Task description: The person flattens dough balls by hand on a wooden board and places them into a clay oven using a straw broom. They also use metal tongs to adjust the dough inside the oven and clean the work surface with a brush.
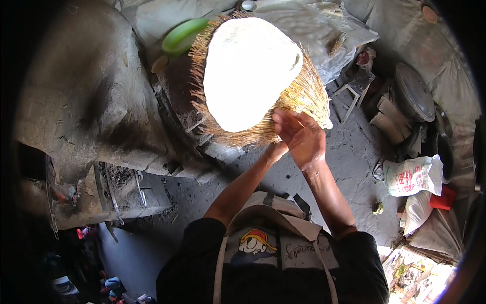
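Note:
A broad, fan-shaped piece made of bundled straw stalks (305, 95) spreads out in front of me. Over most of it lies a large white sheet (250, 72), so bright that its surface and material cannot be made out. My right hand (303, 138) is at the near right edge of the straw, palm turned up, fingers pointing at the white sheet and nothing held in them. Under that same edge reaches my left hand (278, 149); its fingers are hidden by the straw and the right hand, so its grip does not show.
On the left stands a rough, soot-marked masonry stove (95, 110). A green basin (184, 36) and clear plastic sheeting (315, 30) are beyond the straw. At right are a small stool (353, 89), a large dark round lid (414, 92) and a printed white sack (412, 175).

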